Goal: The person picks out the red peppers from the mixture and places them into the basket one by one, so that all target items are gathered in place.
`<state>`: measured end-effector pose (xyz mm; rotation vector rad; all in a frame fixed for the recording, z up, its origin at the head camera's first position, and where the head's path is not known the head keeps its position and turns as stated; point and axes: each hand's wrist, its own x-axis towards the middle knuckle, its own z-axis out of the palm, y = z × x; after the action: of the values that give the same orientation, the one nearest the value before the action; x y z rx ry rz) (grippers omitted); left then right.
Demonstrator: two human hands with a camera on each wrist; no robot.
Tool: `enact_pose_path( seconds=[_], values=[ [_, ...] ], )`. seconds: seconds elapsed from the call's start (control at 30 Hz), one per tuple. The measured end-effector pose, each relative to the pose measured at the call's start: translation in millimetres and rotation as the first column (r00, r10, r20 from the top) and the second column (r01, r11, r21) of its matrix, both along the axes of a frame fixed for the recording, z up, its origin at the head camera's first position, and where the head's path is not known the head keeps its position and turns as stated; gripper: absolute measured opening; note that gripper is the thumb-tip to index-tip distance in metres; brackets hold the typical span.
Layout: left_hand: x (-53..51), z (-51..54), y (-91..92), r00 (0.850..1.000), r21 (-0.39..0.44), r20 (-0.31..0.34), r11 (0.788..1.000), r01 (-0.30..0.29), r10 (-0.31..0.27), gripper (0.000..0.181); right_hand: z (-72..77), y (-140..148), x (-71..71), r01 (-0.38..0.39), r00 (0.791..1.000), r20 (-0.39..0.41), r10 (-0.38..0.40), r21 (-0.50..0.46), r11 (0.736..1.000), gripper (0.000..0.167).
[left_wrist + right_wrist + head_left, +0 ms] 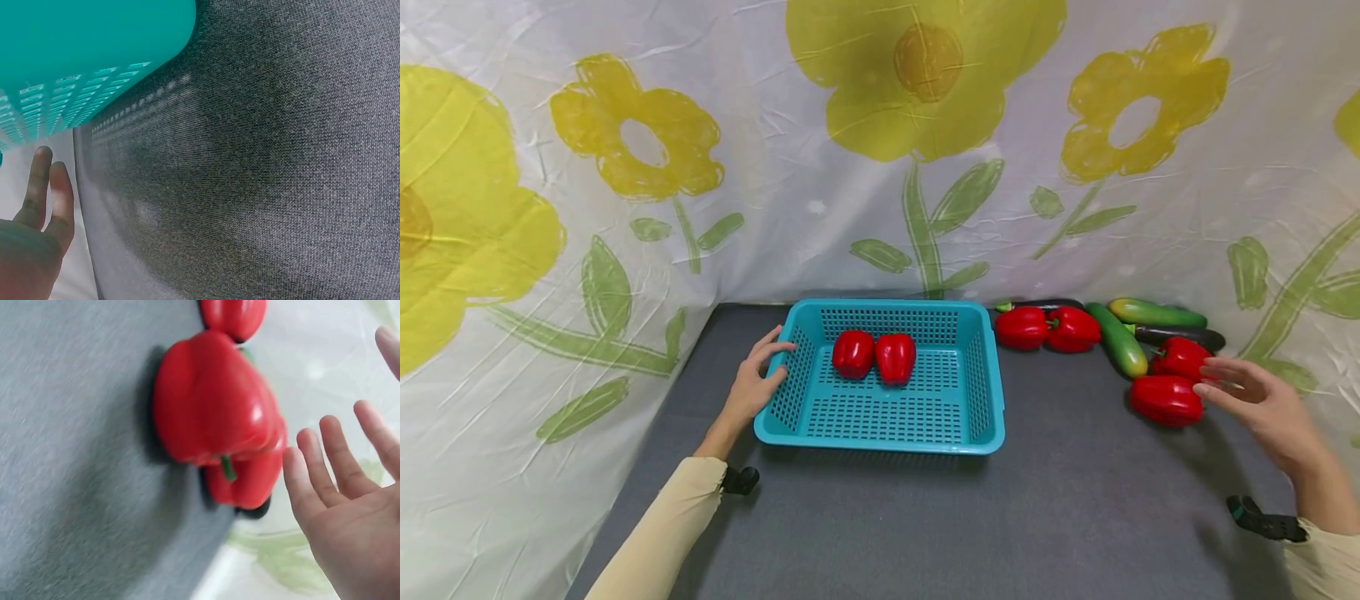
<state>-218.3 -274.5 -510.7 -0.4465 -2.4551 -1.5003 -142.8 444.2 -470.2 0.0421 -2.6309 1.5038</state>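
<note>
A turquoise plastic basket [880, 450] holds two red bell peppers [853, 354] at its back left. My left hand [756, 379] holds the basket's left rim, with the thumb and a finger over the edge; in the left wrist view, two fingers [61, 194] extend beside its perforated wall. At the right, my right hand [1262, 408] hovers with fingers spread beside a red bell pepper [1167, 401]. In the right wrist view, the palm faces that pepper [212, 400] with a gap between. Another red bell pepper [1180, 358] lies just behind it.
Two more red bell peppers [1021, 328] lie right of the basket. Beyond them are a green cucumber-like vegetable [1118, 340], a yellow-green one [1157, 313] and dark eggplants [1180, 336]. A flowered curtain [820, 225] hangs behind the grey tabletop [880, 525].
</note>
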Motion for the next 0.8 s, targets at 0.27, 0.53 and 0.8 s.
enact_pose_path(
  seconds=[0.27,0.53,0.8],
  values=[
    [18.1,34.5,13.7,1.000,-0.004,0.013,1.000,0.013,-0.013,0.034,-21.3,8,-0.4,-0.031,0.999,0.027,0.030,0.045,0.998,0.055],
    [18.5,34.9,12.9,1.000,-0.002,0.012,1.000,0.014,-0.014,0.033,-36.3,9,-3.9,-0.065,0.997,0.031,0.064,0.014,0.998,0.051],
    [18.7,35.1,13.7,1.000,0.008,0.012,1.000,0.024,-0.024,0.033,-42.8,1,-4.2,0.005,0.998,0.062,-0.008,0.059,0.998,0.055]
  ],
)
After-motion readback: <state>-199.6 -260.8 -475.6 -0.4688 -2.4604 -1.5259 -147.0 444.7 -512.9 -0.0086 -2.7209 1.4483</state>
